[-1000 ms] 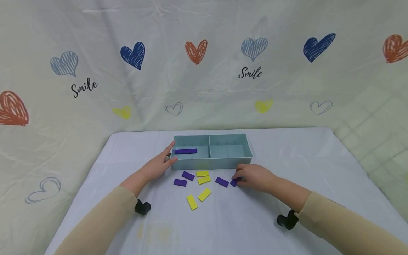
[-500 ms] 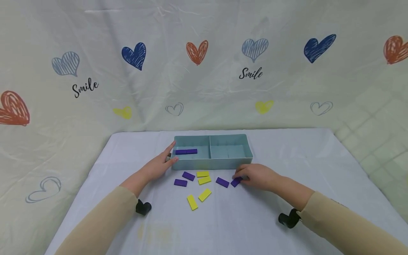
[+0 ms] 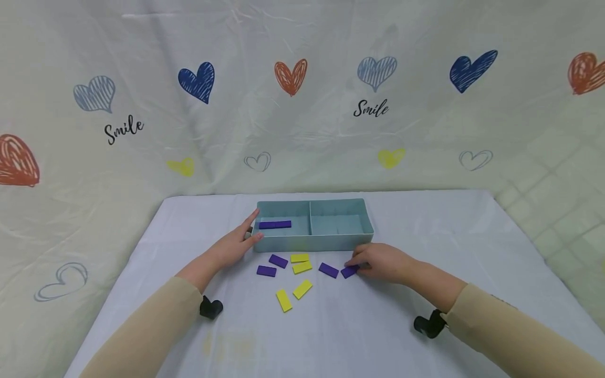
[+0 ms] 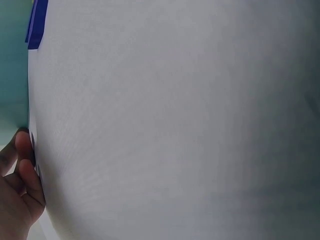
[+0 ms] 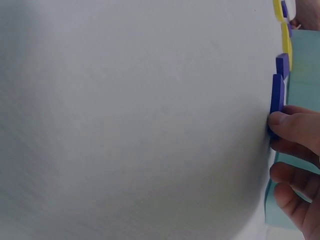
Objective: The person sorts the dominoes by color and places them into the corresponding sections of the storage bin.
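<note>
In the head view a pale teal two-compartment box (image 3: 312, 243) stands toward the back of the table. My left hand (image 3: 235, 247) is at its left end, index finger stretched along the end and thumb at the front corner. Curled fingers (image 4: 30, 175) of that hand show in the left wrist view. My right hand (image 3: 380, 263) pinches a flat purple block (image 5: 276, 97) between thumb and fingers, just in front of the box's right side. Another purple block (image 3: 328, 270) lies close to its left. Inside the left compartment, purple blocks (image 3: 275, 224) form a row.
Two purple blocks (image 3: 267, 271) lie in front of the box's left half. Several yellow blocks (image 3: 302, 289) are spread near the middle, two of them close together by the box. A white cloth (image 3: 359, 336) covers the table, and a heart-printed curtain (image 3: 326, 126) hangs behind.
The purple block in my right hand has turned slightly and more of it shows past the fingertips. My left hand and the box have stayed in place.
</note>
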`<state>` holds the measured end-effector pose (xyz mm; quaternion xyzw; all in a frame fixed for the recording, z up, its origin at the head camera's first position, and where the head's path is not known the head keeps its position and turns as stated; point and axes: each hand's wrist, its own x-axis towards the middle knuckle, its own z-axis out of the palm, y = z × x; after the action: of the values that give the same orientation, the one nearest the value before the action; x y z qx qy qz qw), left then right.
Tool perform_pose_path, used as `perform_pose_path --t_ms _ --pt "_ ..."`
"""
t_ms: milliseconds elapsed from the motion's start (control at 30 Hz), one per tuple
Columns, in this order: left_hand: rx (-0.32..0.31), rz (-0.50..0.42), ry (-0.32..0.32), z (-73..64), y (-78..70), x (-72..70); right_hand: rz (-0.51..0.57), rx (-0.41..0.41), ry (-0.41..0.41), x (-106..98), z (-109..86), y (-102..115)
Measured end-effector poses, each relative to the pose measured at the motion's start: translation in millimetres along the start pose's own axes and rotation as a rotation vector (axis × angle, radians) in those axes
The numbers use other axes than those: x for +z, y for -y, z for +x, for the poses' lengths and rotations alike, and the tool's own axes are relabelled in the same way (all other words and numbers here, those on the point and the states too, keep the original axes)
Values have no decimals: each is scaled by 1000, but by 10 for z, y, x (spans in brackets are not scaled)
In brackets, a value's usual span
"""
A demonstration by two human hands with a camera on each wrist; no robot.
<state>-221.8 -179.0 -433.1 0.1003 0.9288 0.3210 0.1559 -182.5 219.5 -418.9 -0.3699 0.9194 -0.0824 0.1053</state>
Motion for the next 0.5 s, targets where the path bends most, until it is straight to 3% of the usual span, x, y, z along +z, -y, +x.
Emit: perform_pose_path --t_ms 233,500 --pt "8 0 2 3 6 -2 36 0 3 0 -36 -30" --pt "17 -2 3 7 18 -3 148 61 12 -121 -93 -24"
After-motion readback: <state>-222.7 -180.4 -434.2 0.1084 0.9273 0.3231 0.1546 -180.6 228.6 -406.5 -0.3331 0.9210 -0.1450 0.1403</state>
